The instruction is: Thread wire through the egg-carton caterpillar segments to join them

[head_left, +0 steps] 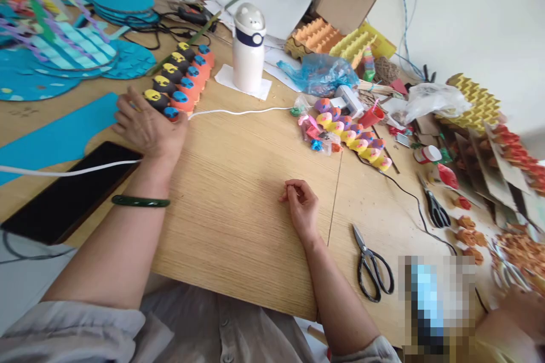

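Note:
My left hand (149, 127) spans the near end of two painted egg-carton strips, its fingers on the left and its thumb on the right. One strip (172, 72) is black with yellow tops; beside it lies an orange strip (200, 76) with blue tops. The hand partly hides their near end. Over the bare wood, my right hand (303, 207) is loosely curled, thumb and fingertips together, with nothing visible in it. Black-handled scissors (372, 272) lie to its right. Beyond it rests a yellow and purple painted carton strip (351, 133).
A white bottle (250, 57) stands on paper at the back. A black tablet-like slab (72, 190) and blue card (55, 133) lie left, crossed by a white cable (85, 170). Second scissors (434, 204) lie right. Another person's hand (522, 309) is at lower right.

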### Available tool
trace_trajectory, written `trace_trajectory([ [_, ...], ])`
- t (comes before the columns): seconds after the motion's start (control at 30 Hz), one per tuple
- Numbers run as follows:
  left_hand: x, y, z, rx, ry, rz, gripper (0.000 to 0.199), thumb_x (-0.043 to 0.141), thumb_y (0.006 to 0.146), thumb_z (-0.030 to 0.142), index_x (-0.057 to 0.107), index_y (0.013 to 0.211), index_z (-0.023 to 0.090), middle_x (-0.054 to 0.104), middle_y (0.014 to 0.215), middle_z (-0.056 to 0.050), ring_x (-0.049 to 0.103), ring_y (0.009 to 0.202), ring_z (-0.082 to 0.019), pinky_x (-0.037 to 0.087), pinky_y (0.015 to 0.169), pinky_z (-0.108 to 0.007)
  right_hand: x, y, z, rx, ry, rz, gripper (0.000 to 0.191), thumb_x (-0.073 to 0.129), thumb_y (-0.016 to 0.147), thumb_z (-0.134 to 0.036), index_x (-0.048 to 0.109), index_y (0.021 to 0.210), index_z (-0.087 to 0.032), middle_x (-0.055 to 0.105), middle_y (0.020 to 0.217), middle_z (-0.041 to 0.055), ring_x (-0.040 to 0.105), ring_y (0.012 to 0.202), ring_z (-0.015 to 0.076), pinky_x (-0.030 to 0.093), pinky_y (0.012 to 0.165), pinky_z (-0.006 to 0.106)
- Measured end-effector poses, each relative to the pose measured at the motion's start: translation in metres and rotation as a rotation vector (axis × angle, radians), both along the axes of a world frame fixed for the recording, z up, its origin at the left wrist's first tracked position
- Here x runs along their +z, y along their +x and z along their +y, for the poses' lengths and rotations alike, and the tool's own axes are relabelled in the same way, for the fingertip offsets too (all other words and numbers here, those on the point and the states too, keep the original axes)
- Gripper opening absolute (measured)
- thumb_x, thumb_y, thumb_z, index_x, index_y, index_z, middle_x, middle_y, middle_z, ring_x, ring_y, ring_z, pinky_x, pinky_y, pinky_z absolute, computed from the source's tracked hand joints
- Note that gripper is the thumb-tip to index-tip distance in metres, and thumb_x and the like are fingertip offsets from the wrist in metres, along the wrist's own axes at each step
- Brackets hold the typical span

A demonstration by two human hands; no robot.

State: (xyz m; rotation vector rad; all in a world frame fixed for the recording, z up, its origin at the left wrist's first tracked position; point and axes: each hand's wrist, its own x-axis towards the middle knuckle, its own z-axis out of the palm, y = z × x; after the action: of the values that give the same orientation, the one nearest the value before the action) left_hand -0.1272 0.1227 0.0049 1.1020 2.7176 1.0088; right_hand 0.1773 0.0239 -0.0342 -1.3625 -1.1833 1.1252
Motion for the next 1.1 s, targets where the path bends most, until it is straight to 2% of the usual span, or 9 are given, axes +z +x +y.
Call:
trace_trajectory([
  [0.13, -0.001, 0.009, -0.002, -0.199, 0.201, 0.056, 0.101, 0.087, 0.071, 0.008, 0.038, 0.159, -0.002, 0.033, 0.170, -0.029, 0.027, 0.160, -0.044, 0.017, 0.130, -0.061, -0.002, -0.001, 0.000, -0.042, -0.008, 0.116, 0.015, 0.072, 0.084, -0.036, 0.070, 0.091, -0.022, 0.067, 0.080, -0.0019, 0.066, 0.058, 0.0116, 0.058, 0.060, 0.029],
  [0.23, -0.003, 0.042, -0.014, -0.503, 0.445, 0.064, 0.086, 0.079, 0.069, 0.001, 0.052, 0.151, -0.001, 0.048, 0.161, -0.026, 0.043, 0.153, -0.036, 0.031, 0.129, -0.052, -0.002, -0.001, 0.001, -0.110, -0.027, 0.229, 0.020, 0.077, 0.082, -0.039, 0.072, 0.092, -0.022, 0.069, 0.079, -0.0020, 0.065, 0.059, 0.0114, 0.059, 0.059, 0.028],
  [0.3, -0.007, 0.075, -0.029, -0.737, 0.542, -0.075, 0.051, 0.072, 0.083, 0.012, 0.070, 0.134, 0.007, 0.070, 0.139, -0.018, 0.061, 0.135, -0.032, 0.044, 0.122, -0.050, 0.000, 0.000, 0.002, -0.147, -0.041, 0.312, 0.024, 0.080, 0.081, -0.044, 0.073, 0.087, -0.022, 0.068, 0.077, -0.0019, 0.062, 0.057, 0.0112, 0.059, 0.055, 0.027],
  [0.37, -0.013, 0.109, -0.047, -0.971, 0.491, -0.256, 0.025, 0.065, 0.096, 0.025, 0.079, 0.115, 0.016, 0.080, 0.117, -0.010, 0.074, 0.111, -0.026, 0.058, 0.107, -0.044, 0.003, 0.000, 0.002, -0.163, -0.062, 0.385, 0.030, 0.082, 0.080, -0.049, 0.072, 0.081, -0.021, 0.066, 0.071, -0.0025, 0.058, 0.054, 0.0107, 0.056, 0.050, 0.026],
  [0.47, -0.023, 0.149, -0.069, -1.134, 0.389, -0.516, 0.029, 0.063, 0.099, 0.035, 0.081, 0.115, 0.019, 0.080, 0.117, -0.010, 0.079, 0.097, -0.021, 0.067, 0.083, -0.031, 0.008, 0.002, 0.002, -0.169, -0.093, 0.470, 0.037, 0.084, 0.078, -0.055, 0.072, 0.077, -0.020, 0.063, 0.066, -0.0037, 0.052, 0.052, 0.0098, 0.053, 0.048, 0.026],
  [0.53, -0.027, 0.164, -0.077, -1.165, 0.301, -0.758, 0.034, 0.065, 0.096, 0.038, 0.080, 0.118, 0.017, 0.079, 0.117, -0.012, 0.079, 0.100, -0.022, 0.068, 0.082, -0.032, 0.011, 0.003, 0.002, -0.159, -0.108, 0.503, 0.040, 0.084, 0.076, -0.058, 0.073, 0.077, -0.020, 0.063, 0.064, -0.0039, 0.051, 0.051, 0.0098, 0.053, 0.049, 0.026],
  [0.63, -0.025, 0.172, -0.081, -1.190, 0.245, -0.899, 0.037, 0.066, 0.093, 0.034, 0.079, 0.122, 0.016, 0.077, 0.124, -0.013, 0.078, 0.097, -0.022, 0.068, 0.080, -0.032, 0.012, 0.003, 0.002, -0.156, -0.122, 0.516, 0.042, 0.085, 0.074, -0.061, 0.072, 0.075, -0.021, 0.060, 0.058, -0.0054, 0.051, 0.049, 0.0103, 0.052, 0.049, 0.027],
  [0.93, -0.021, 0.173, -0.075, -1.168, 0.333, -0.610, 0.022, 0.064, 0.095, 0.035, 0.083, 0.093, 0.024, 0.084, 0.100, -0.008, 0.077, 0.091, -0.024, 0.061, 0.087, -0.035, 0.022, 0.007, -0.001, -0.064, -0.170, 0.181, 0.058, 0.066, 0.088, -0.072, 0.061, 0.061, -0.022, 0.061, 0.054, -0.0012, 0.057, 0.045, 0.0126, 0.047, 0.047, 0.026],
  [1.1, -0.021, 0.165, -0.072, -1.028, 0.229, -0.921, 0.021, 0.072, 0.088, 0.041, 0.078, 0.088, 0.020, 0.079, 0.081, -0.005, 0.074, 0.068, -0.019, 0.060, 0.068, -0.029, 0.043, 0.034, 0.011, 0.023, -0.149, -0.150, 0.037, 0.070, 0.089, -0.055, 0.075, 0.080, -0.019, 0.073, 0.072, 0.0024, 0.063, 0.053, 0.0121, 0.052, 0.053, 0.026],
])
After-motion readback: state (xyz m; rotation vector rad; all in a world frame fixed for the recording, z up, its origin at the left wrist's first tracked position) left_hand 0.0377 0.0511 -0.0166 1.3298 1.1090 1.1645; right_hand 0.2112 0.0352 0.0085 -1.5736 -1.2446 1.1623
